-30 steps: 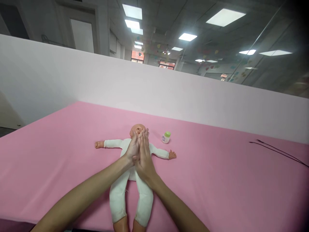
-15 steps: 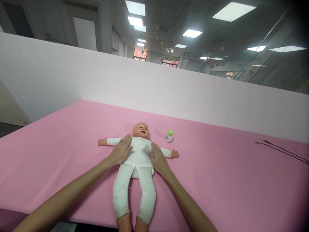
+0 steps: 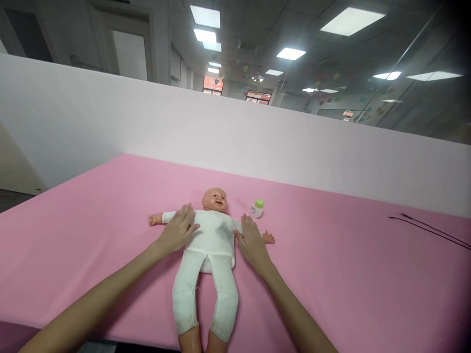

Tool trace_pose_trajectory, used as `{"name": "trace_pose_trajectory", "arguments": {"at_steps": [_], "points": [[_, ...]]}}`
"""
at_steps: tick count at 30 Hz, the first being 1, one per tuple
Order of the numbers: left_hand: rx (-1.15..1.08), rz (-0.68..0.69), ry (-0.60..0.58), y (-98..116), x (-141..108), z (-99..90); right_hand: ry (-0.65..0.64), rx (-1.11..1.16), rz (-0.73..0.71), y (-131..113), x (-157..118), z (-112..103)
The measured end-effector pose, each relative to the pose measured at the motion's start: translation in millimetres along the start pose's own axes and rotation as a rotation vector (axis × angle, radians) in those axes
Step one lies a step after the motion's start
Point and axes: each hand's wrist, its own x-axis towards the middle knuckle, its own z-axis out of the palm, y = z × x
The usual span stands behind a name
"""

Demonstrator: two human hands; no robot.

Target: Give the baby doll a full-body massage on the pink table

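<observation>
**Open left hand (image 3: pixel 177 231) and right hand (image 3: pixel 253 242) rest on white cloth-bodied baby doll (image 3: pixel 210 235) on pink table**

We look down on the doll lying face-up and spread-limbed near the middle of the pink fabric table cover (image 3: pixel 331 279), its legs pointing toward us. Its smiling, peach-coloured vinyl head (image 3: pixel 214 204) tilts slightly, and its small vinyl hands and feet (image 3: pixel 190 340) stick out from the white suit. We judge the doll light and floppy: the stuffed body should give softly under a grip, while the head feels stiff and smooth. The surest hold looks to be around the torso, with the neck supported, since the limbs would likely dangle.

Neither hand grips anything. We see both lying open and flat, fingers loosely spread. The left rests on the doll's upper arm and chest edge, and the right presses along its other side, over the sleeve. Both bare forearms (image 3: pixel 91 299) reach in from the lower corners, angled toward the doll.

Just beyond the right hand stands a small white bottle with a green cap (image 3: pixel 258 208). Thin black cords (image 3: pixel 427 226) lie well off to the right, and a pale pink-white backdrop panel (image 3: pixel 228 132) rises behind the table.
</observation>
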Motion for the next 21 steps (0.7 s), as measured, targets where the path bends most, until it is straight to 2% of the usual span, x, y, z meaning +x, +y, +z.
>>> {"name": "trace_pose_trajectory", "arguments": {"at_steps": [3,5,7,9,14,18,21], "points": [[-0.158,0.032,-0.144,28,7,3.6,-0.082,0.148,-0.066,-25,8,9],[-0.177,0.014,-0.179,30,7,9.1,-0.148,0.181,-0.076,-32,8,16],[-0.127,-0.025,-0.185,19,5,14.3,-0.173,0.162,-0.04,-27,5,20],[-0.028,-0.044,-0.152,-2,0,17.6,-0.15,0.095,-0.003,-14,0,19],[0.237,-0.025,0.047,-47,-14,16.2,-0.044,-0.155,-0.026,21,-12,7],[0.299,-0.093,0.105,-65,-17,0.9,-0.025,-0.198,0.043,39,-15,-8],[0.291,-0.18,0.132,-82,-19,-20.1,0.068,-0.255,0.247,57,-17,-24]]}}
